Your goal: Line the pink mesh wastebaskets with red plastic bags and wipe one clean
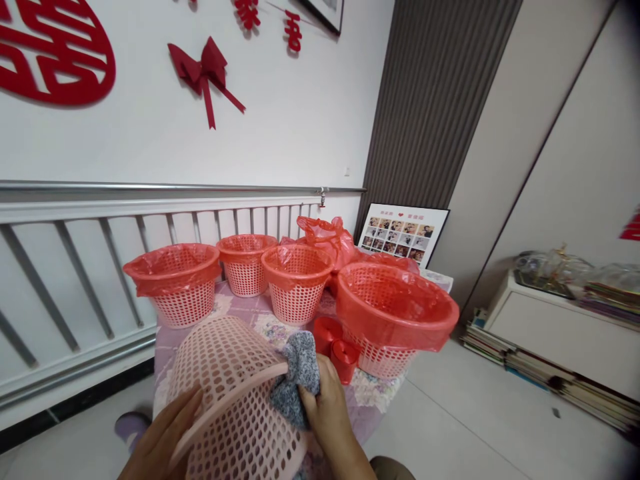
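A pale pink perforated plastic basket (225,353) lies tilted on its side at the near edge of the table, its mouth toward me. My left hand (167,433) grips its rim at the lower left, fingers on the outer wall and thumb hidden. In my right hand (327,400) is a grey speckled cloth (300,380), folded over the basket's rim at the upper right. Just beyond that hand, two rolls of red plastic bags (345,357) stand beside a large basket lined with a red bag (395,307).
Behind are more red-lined baskets (297,283) and a bunched red plastic bag (327,240) on the flowered tablecloth (373,393). A photo board (403,233) leans at the back. A white radiator (190,227) runs along the wall; a low cabinet (555,327) stands at right.
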Demonstrator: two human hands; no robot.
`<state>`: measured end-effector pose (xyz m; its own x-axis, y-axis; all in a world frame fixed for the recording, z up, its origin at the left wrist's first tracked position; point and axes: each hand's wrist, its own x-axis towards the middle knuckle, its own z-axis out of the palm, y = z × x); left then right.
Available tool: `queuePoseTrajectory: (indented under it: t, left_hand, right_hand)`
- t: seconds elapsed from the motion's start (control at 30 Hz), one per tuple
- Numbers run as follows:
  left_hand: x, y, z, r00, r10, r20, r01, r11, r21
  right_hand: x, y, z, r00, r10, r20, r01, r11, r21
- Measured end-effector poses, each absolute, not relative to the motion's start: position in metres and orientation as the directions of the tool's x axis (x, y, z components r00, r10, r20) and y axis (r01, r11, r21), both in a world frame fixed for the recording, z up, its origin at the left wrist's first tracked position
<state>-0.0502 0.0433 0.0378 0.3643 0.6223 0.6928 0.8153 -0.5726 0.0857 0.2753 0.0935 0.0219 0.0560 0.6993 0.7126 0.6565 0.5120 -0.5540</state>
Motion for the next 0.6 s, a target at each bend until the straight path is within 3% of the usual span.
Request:
queuePoseTrajectory:
  t: [0.2, 0.4, 0.6]
  left_hand:
    - [-0.060, 0.041, 0.029, 0.340, 0.651, 0.679, 0.829, -0.548, 0.110]
    - [-0.064, 0.041, 0.016, 0.349, 0.667, 0.658, 0.842, -0.532, 0.093]
    - [-0.071, 0.041, 0.003, 0.253, 0.723, 0.643, 0.822, -0.511, 0.252]
  right_hand:
    - [0.282, 0.082, -0.016, 0.250, 0.810, 0.531, 0.548, 0.334, -0.767]
    - [0.283, 0.072, -0.045, 0.331, 0.849, 0.411, 0.443, 0.245, -0.862]
    - [0.273, 0.066, -0.051, 0.345, 0.885, 0.314, 0.303, 0.212, -0.929]
